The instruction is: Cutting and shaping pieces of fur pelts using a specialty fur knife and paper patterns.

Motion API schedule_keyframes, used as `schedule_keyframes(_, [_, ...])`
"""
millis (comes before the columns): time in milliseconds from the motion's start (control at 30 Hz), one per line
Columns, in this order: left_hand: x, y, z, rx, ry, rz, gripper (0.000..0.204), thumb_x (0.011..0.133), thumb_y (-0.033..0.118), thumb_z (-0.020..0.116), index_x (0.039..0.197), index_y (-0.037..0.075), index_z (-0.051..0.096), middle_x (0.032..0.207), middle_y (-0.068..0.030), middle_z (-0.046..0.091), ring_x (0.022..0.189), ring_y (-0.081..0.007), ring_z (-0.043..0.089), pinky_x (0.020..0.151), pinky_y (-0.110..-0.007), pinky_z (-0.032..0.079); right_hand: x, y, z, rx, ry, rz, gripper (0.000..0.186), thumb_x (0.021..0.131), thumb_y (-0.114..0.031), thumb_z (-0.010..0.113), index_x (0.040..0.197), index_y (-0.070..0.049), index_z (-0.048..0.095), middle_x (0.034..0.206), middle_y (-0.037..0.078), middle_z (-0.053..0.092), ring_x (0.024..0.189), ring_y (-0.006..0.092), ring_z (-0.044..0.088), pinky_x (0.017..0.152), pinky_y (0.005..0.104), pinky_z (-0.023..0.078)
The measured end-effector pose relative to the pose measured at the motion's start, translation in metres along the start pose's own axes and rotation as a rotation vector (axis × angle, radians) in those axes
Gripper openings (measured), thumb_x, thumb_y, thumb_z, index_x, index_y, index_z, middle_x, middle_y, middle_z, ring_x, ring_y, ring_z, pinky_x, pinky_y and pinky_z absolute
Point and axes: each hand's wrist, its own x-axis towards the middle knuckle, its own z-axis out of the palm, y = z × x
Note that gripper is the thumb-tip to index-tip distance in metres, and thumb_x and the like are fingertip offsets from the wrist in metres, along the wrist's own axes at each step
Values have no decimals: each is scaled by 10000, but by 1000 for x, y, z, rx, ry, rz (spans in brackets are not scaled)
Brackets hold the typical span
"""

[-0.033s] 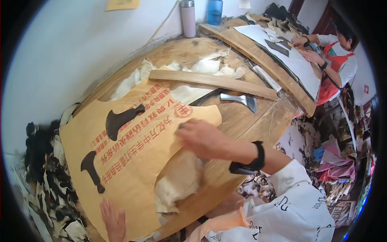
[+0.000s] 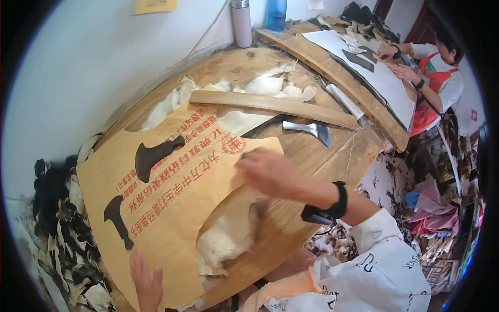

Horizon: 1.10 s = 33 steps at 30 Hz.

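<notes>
A large tan paper pattern [image 2: 171, 260] with red print covers much of the wooden table and lies partly over a pale fur pelt [image 2: 228, 236]. My left hand [image 2: 147, 283] rests on the paper's near part, fingers stretched out. Over the paper's right edge, my right hand [image 2: 267, 171] has its fingers closed. Something small and dark shows at its fingertips, too hidden to name. Two dark axe-shaped iron blades [image 2: 154, 157] [image 2: 119, 221] lie on the paper, one beyond the other. A shiny metal blade [image 2: 312, 130] with a flared edge lies farther right on bare wood.
A wooden bar [image 2: 270, 104] crosses behind the paper. A long plank [image 2: 338, 86] divides off a white sheet [image 2: 343, 49], where a co-worker in a red apron [image 2: 434, 83] handles pieces. Fur scraps [image 2: 62, 229] heap at the left. A pink flask [image 2: 241, 26] and blue bottle [image 2: 276, 14] stand behind.
My right hand has moved slightly to the right along the paper's edge. My left hand stays almost where it was, and the two dark blades keep their places.
</notes>
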Motion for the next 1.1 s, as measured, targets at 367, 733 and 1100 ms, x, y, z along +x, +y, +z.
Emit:
schedule_keyframes(367, [187,179,42,2,-40,191,875,800,489,546,1413,-17,179,1470,-207,189,1375,-322,153,1098,-483,72,-81,134,-41,-150,212,248,227,765,-85,598,975,-14,554,873,150,565,878,322,544,754,408,461])
schedule_keyframes(733, [180,188,46,54,-104,361,1106,562,626,710,1381,16,287,1466,-205,201,1358,-367,177,1019,-633,125,-67,143,-52,-190,-63,325,401,663,-150,717,1020,-57,558,914,105,543,928,277,511,795,362,446])
schedule_keyframes(1100, [173,182,44,-9,-73,385,742,775,408,645,1363,56,361,1410,-191,325,1311,-349,294,1047,-568,163,-41,135,-62,20,-10,328,241,650,-135,614,859,-14,606,802,154,583,754,339,575,667,415,480])
